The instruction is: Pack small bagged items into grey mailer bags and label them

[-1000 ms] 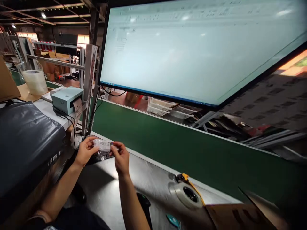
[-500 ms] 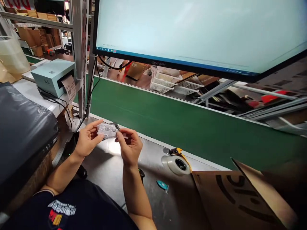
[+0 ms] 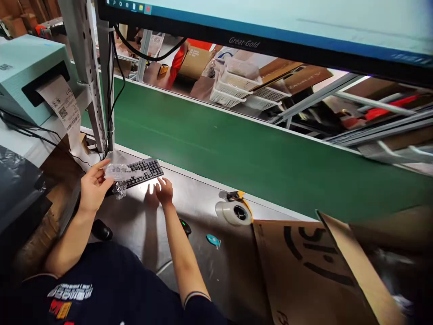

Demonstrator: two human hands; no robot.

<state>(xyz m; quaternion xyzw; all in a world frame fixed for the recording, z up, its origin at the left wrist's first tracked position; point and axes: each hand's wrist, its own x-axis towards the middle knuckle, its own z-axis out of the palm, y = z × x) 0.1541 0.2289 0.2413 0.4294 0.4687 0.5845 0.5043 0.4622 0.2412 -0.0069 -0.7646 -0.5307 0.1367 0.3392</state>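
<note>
A small clear plastic packet [image 3: 117,172] with printed, barcode-like marks is pinched between the thumb and fingers of my left hand [image 3: 94,186]. Its crinkled film hangs down over the left part of a black keyboard [image 3: 146,170]. My right hand [image 3: 164,191] is off the packet, its fingers apart and slightly bent, just in front of the keyboard's number pad. I see nothing in it. Whether its fingertips touch the metal bench is hard to tell.
A label printer [image 3: 37,81] with a printed label [image 3: 64,106] sticking out stands left. On the metal bench [image 3: 199,271] lie a black mouse [image 3: 102,230], a teal cutter [image 3: 213,240] and a tape roll [image 3: 233,213]. A cardboard box [image 3: 301,271] stands right. Behind runs a green conveyor belt [image 3: 203,131] under a monitor [image 3: 243,43].
My right hand has let go of the packet and drawn away from it. The packet stays in my left hand. The keyboard has come into view, and the camera view has tipped downward.
</note>
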